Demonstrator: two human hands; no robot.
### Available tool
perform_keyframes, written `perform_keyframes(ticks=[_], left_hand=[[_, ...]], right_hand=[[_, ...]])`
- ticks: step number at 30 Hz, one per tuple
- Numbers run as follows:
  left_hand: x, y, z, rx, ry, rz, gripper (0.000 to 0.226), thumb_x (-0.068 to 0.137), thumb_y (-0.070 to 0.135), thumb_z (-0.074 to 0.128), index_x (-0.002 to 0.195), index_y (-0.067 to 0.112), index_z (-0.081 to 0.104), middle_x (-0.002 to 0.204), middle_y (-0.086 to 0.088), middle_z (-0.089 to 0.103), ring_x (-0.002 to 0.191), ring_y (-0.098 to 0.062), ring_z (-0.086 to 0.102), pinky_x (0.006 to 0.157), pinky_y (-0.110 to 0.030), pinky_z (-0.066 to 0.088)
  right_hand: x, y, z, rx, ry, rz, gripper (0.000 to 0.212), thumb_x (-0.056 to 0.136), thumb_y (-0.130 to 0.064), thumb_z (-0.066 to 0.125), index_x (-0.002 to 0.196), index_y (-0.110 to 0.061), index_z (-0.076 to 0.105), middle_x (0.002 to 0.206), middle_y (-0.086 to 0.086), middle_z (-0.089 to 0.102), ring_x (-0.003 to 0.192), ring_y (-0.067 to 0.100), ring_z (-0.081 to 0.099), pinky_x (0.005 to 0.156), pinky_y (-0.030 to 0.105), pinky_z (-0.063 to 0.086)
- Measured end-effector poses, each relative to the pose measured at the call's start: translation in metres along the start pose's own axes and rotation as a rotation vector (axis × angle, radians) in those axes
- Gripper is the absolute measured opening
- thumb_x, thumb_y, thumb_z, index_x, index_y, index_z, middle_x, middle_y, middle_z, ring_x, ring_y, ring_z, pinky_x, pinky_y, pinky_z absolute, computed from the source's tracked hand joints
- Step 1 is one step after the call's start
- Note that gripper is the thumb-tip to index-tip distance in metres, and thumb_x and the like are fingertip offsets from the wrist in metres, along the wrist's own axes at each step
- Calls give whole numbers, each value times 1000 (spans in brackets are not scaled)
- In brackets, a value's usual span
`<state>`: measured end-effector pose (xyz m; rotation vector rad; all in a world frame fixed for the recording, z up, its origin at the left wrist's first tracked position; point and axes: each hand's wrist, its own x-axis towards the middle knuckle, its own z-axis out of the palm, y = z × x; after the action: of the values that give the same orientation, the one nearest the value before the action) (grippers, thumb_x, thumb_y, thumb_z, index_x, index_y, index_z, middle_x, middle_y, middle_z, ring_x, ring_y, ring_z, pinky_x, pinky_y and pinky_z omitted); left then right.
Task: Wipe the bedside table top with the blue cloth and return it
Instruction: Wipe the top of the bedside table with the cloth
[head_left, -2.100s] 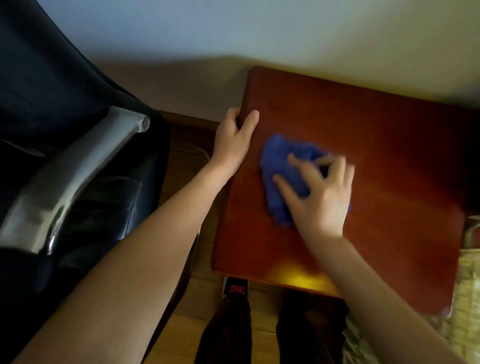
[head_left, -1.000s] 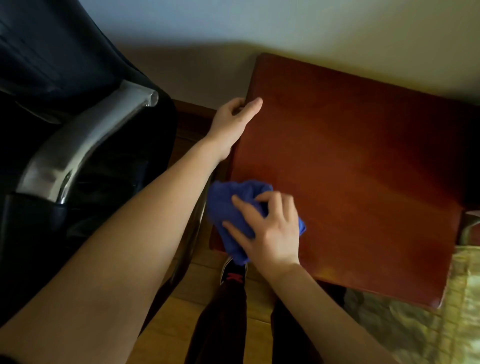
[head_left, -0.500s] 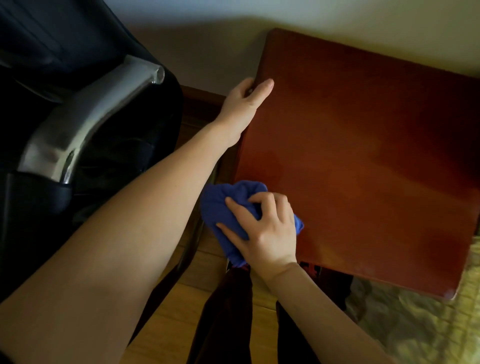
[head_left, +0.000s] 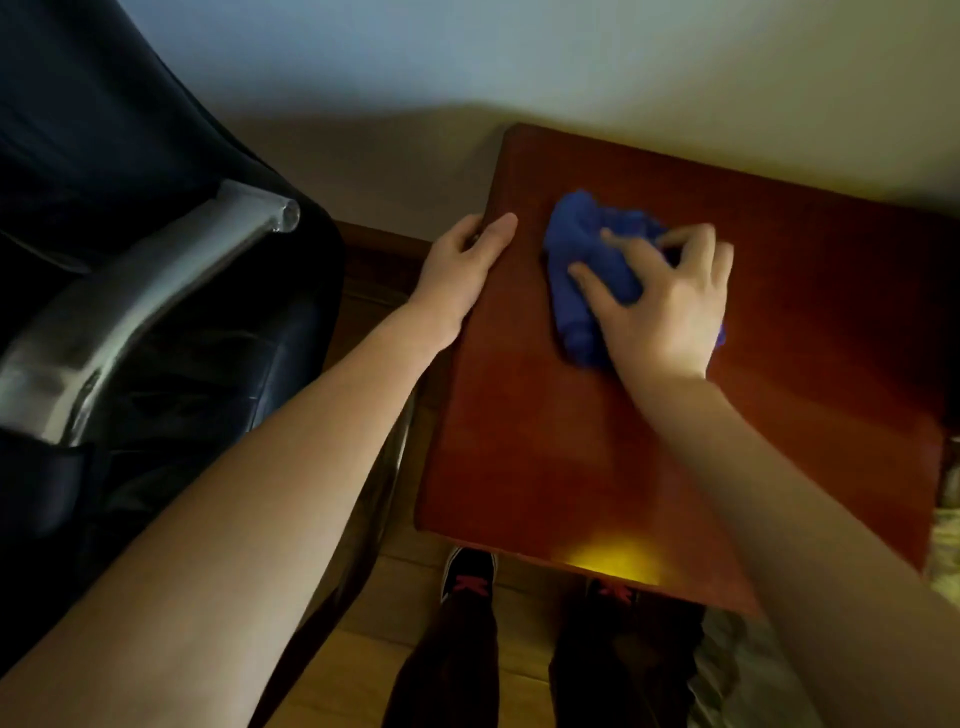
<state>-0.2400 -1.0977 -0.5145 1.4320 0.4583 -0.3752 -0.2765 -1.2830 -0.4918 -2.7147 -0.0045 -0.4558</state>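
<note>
A black chair (head_left: 130, 291) with a shiny metal armrest (head_left: 119, 317) fills the left side, close beside the red-brown wooden bench (head_left: 597, 457), whose far edge sits against the pale wall (head_left: 467, 57). The bench top carries nothing but the blue cloth (head_left: 582, 260), so there is open room to sweep in every direction. The near edge overhangs the person's shoes (head_left: 467, 571) on the wood floor, and a patterned bed cover (head_left: 945, 545) borders the right edge.

The left hand (head_left: 462, 265) is clamped on the bench's left edge, thumb on top, seemingly to steady it. The right hand (head_left: 660, 306) presses down with spread fingers on the bunched blue cloth, which lies on the far-left part of the top.

Wiping looks to be under way. The right half and near strip appear untouched by the cloth at this instant, and returning the cloth remains; its resting place is not in view.
</note>
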Motion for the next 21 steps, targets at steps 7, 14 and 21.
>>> perform_keyframes(ticks=[7,14,21], left_hand=[[-6,8,4,37,51,-9,27,88,39,64,101,16,68,94,-5,72,85,-19,70,73,-32,55],[-6,-1,4,6,80,-6,23,89,34,65,101,15,70,99,-10,73,88,-20,70,78,-33,55],[-13,11,8,45,103,-5,15,90,33,64,90,19,69,86,-3,72,77,-12,69,68,-26,54]], right_hand=[[-80,-10,-37,131,-194,-204,39,87,-48,69,115,-21,74,104,15,54,91,33,48,74,42,45],[-62,-6,-18,122,-141,-293,38,88,-47,69,113,-20,74,101,17,58,89,34,52,72,42,46],[-74,-16,-28,118,-141,-133,38,86,-47,70,114,-22,74,104,16,57,91,34,49,75,42,46]])
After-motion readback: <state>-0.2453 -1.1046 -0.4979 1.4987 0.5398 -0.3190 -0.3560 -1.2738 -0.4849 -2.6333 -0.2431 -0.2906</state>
